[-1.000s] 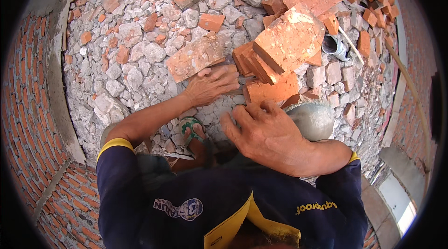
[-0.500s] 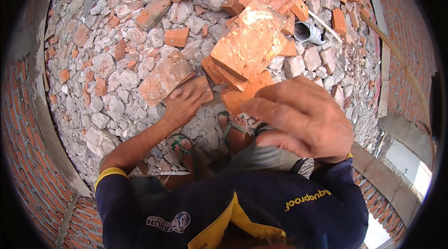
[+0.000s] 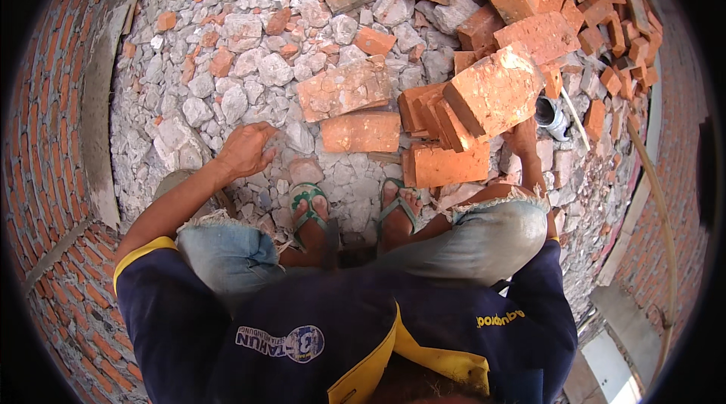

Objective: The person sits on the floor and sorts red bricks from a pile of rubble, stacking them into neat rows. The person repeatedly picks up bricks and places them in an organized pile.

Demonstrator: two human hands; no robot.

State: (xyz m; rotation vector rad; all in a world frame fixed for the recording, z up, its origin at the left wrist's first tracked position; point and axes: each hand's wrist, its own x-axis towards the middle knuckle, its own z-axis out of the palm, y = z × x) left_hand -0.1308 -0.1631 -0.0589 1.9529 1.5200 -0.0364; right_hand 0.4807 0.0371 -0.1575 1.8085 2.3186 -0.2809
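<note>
Left fingers (image 3: 261, 131) half-open near 2 bricks (image 3: 361, 132); right fingers (image 3: 522, 134) at tilted brick (image 3: 495, 91), grip unclear.

The left forearm (image 3: 178, 196) angles forward and inward, the left hand (image 3: 246, 150) loosely open; the right hand (image 3: 521, 139) reaches beyond the right knee (image 3: 514, 216), partly hidden

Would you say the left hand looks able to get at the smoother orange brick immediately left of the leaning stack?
Probably yes: the left hand looks empty, and only low rubble appears to lie between it and that orange brick.
</note>
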